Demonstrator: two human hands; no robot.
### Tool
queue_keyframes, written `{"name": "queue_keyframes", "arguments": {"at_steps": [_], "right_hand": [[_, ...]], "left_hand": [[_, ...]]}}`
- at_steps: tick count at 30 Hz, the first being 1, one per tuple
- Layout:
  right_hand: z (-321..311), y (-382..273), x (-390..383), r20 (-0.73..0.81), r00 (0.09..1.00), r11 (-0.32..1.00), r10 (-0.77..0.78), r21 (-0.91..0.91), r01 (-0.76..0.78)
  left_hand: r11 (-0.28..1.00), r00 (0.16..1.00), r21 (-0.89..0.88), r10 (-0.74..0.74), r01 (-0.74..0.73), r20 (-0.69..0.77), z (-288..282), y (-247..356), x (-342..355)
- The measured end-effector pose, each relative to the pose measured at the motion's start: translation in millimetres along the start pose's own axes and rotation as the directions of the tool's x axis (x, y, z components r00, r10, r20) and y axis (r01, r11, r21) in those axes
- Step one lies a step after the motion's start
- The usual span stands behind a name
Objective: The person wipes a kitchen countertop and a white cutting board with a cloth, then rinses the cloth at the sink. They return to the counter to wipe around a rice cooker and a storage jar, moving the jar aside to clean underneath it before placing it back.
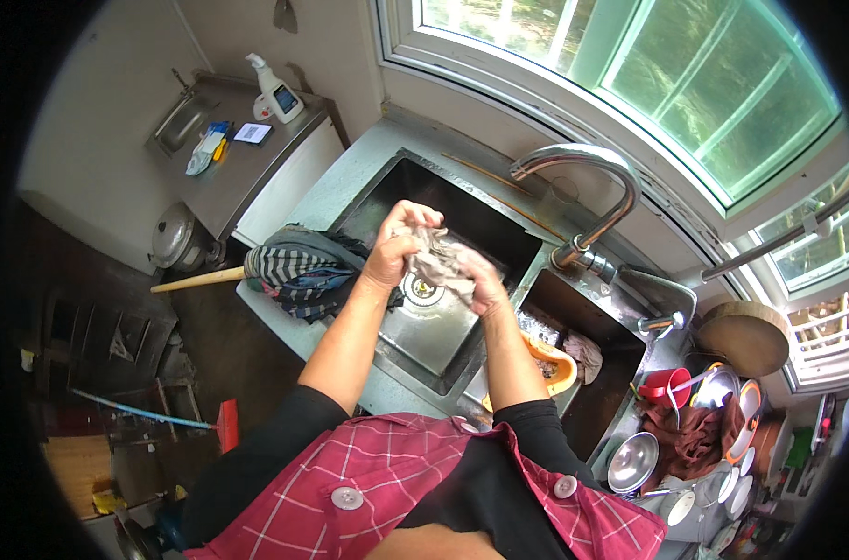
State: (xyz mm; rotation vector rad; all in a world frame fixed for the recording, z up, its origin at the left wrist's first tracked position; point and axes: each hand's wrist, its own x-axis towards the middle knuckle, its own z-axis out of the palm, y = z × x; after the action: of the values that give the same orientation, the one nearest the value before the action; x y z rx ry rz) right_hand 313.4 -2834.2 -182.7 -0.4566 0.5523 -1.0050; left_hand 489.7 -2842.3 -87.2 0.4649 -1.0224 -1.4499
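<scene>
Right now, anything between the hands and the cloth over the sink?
No. Both the left hand and the right hand already grip the grey cloth directly, above the left sink basin. Nothing visible sits between them.

Both hands [438, 257] wringing cloth [440, 263] over sink [448, 350]

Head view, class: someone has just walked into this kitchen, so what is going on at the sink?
A person stands at a double steel sink and holds a crumpled grey cloth in both hands over the left basin, above the drain. The left hand grips its upper end, the right hand its lower end. No water shows at the curved tap. A mop head lies on the sink's left edge, and washed dishes sit at the right.
</scene>
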Motion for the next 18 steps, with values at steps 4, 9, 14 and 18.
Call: {"name": "queue_keyframes", "arguments": {"at_steps": [4,9,14,18], "right_hand": [[15,-17,2,-0.221,0.949,0.97,-0.225,-0.147,0.196],[74,12,-20,0.173,0.854,0.153,-0.491,-0.948,0.279],[111,46,-74,0.431,0.787,-0.246,-0.441,-0.902,0.356],[89,47,-44,0.401,0.674,-0.353,-0.621,-0.91,0.217]], "left_hand": [[0.892,0.819,-0.203,-0.451,0.403,-0.354,-52,-29,-54],[0.484,0.554,-0.702,-0.818,0.522,-0.153,-42,-75,-97],[0.566,0.754,-0.738,-0.646,0.368,-0.119,5,-69,-51],[0.494,0.78,-0.793,-0.624,0.355,-0.039,4,-100,-46]]}}
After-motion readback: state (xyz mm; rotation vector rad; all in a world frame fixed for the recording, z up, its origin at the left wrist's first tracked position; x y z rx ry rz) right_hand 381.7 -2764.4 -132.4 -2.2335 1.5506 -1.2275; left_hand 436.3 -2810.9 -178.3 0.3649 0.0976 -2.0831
